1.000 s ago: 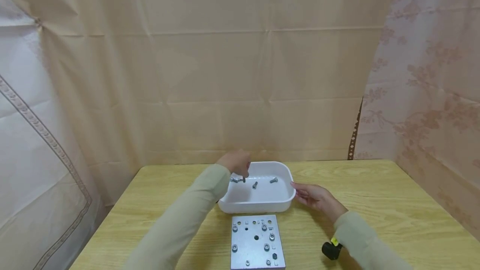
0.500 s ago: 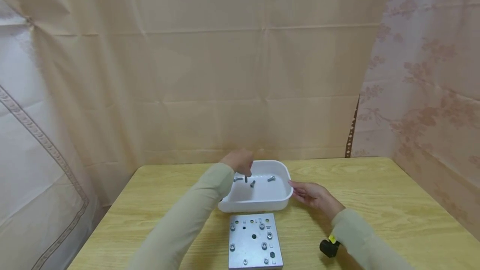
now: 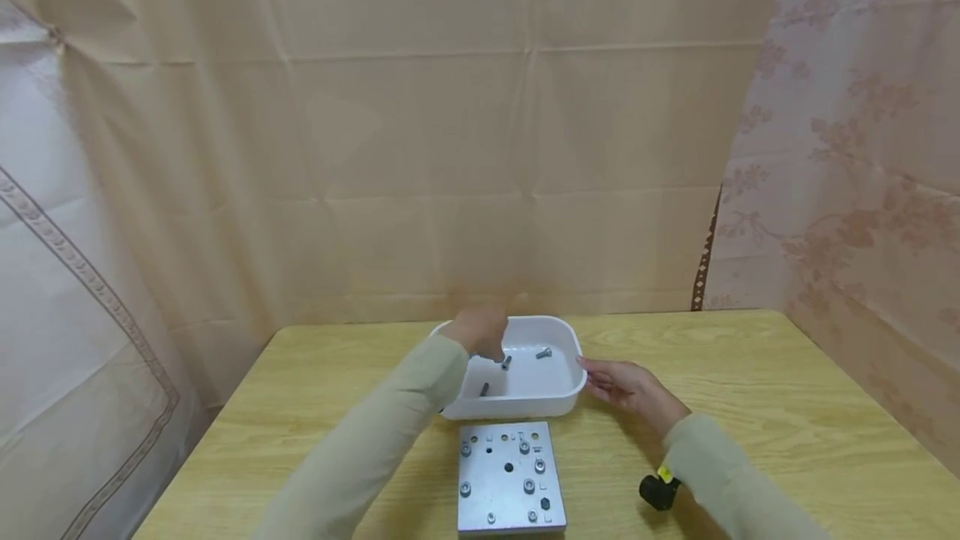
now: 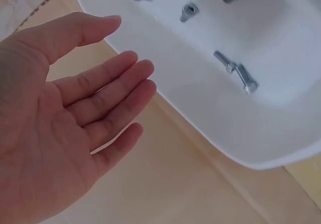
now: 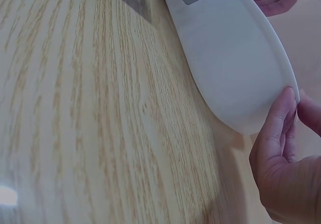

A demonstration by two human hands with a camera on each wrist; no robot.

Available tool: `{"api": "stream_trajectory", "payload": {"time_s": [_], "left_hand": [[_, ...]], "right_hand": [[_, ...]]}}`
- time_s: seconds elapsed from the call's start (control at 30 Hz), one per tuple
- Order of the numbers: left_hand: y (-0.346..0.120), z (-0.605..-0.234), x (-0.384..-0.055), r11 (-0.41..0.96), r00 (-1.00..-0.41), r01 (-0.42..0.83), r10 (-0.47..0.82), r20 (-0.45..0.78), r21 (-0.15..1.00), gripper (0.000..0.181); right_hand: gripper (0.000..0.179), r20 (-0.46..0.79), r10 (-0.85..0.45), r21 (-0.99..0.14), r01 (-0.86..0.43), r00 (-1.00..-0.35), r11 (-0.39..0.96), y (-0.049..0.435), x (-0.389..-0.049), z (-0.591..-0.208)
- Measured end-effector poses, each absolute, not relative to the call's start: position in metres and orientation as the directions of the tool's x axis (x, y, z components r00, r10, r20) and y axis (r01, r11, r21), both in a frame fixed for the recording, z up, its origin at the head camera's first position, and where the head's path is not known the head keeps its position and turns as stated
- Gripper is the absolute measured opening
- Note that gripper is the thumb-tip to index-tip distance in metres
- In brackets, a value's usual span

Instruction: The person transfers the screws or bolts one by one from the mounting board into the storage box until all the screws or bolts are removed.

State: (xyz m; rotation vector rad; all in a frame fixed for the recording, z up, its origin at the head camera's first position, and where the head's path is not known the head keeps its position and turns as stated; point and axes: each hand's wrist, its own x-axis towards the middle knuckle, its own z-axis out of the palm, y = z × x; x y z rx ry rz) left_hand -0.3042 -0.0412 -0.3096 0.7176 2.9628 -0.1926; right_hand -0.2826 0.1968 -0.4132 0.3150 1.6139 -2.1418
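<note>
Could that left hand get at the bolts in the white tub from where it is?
Probably yes: the left hand looks empty and is close to the white tub, whose top is open, with nothing seen covering the bolts inside.

The tub (image 3: 517,408) looks like smooth, glossy plastic, the bolts (image 3: 543,353) inside and the near plate (image 3: 501,494) like shiny metal. The bench (image 3: 247,440) shows glossy wood grain, the far curtain (image 3: 412,132) matt, creased cloth.

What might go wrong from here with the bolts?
Two bolts lie together, seemingly touching, so grabbing one might drag the other. The right hand pinches only one end of the tray; a bump from the left hand could swing it into the plate.
</note>
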Motion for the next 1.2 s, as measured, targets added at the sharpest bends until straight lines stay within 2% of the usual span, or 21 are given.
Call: {"api": "stream_trajectory", "payload": {"time_s": [0.2, 0.47, 0.7, 0.97, 1.2], "left_hand": [[-0.042, -0.32, -0.286, 0.858, -0.862, 0.506, 0.499, -0.085, -0.092, 0.021], [-0.047, -0.334, -0.262, 0.79, -0.796, 0.588, 0.603, 0.044, -0.174, 0.04], [-0.057, -0.342, -0.243, 0.761, -0.762, 0.633, 0.645, 0.061, -0.14, 0.039], [-0.069, -0.354, -0.223, 0.678, -0.672, 0.726, 0.735, 0.095, -0.113, 0.038], [-0.073, -0.362, -0.208, 0.583, -0.568, 0.802, 0.812, 0.135, -0.132, 0.036]], "right_hand": [[0.015, -0.432, -0.205, -0.851, 0.472, -0.878, -0.231, 0.198, -0.283, -0.413], [0.014, -0.423, -0.208, -0.854, 0.465, -0.882, -0.234, 0.197, -0.282, -0.413], [0.015, -0.415, -0.22, -0.854, 0.461, -0.883, -0.24, 0.198, -0.281, -0.414], [0.017, -0.413, -0.218, -0.862, 0.456, -0.884, -0.219, 0.197, -0.281, -0.415], [0.015, -0.415, -0.217, -0.862, 0.458, -0.884, -0.218, 0.196, -0.281, -0.413]]}}
